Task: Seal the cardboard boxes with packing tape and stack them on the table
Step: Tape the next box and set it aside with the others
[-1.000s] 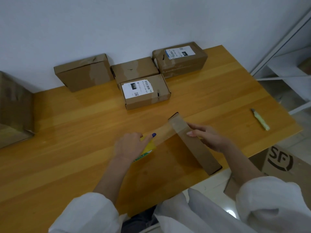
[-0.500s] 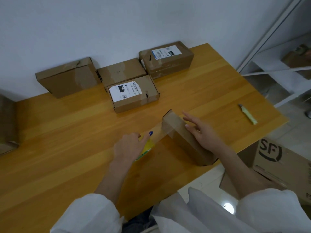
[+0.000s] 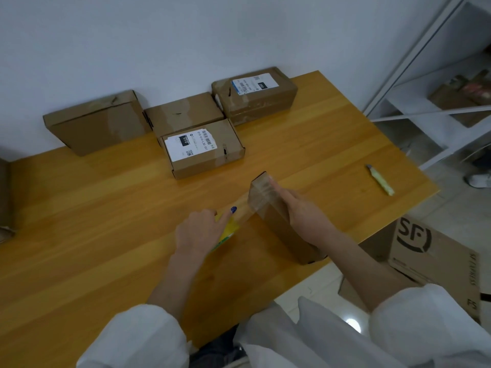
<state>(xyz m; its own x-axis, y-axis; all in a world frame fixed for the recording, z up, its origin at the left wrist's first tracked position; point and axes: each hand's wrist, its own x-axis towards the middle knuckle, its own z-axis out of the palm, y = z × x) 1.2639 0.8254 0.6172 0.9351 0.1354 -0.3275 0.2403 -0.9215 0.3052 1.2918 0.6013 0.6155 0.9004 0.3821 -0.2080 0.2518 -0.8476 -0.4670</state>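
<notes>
Left edge: part of a brown carton [image 3: 3,203], cut off by the frame. Along the wall, on the wooden table [image 3: 79,235]: a flat box [image 3: 98,126] tilted against the wall, a plain box [image 3: 183,112] just beside it, a labelled box [image 3: 204,150] touching its front, and a taller labelled box [image 3: 255,94] further right.

Centre, near edge: left hand [image 3: 199,232] curled round a yellow tape roll [image 3: 228,232] (one nail painted blue). A clear tape strip [image 3: 243,212] runs taut from the roll to the far end of a long narrow box [image 3: 281,235] lying on the table. Right hand [image 3: 305,216] rests on that box's top, fingers straight, pressing the tape. Hands apart.

Further right: a yellow-green cutter [image 3: 380,180], alone on the table. Off the table: an SF carton [image 3: 435,258] on the floor, white shelving [image 3: 425,102] behind.
</notes>
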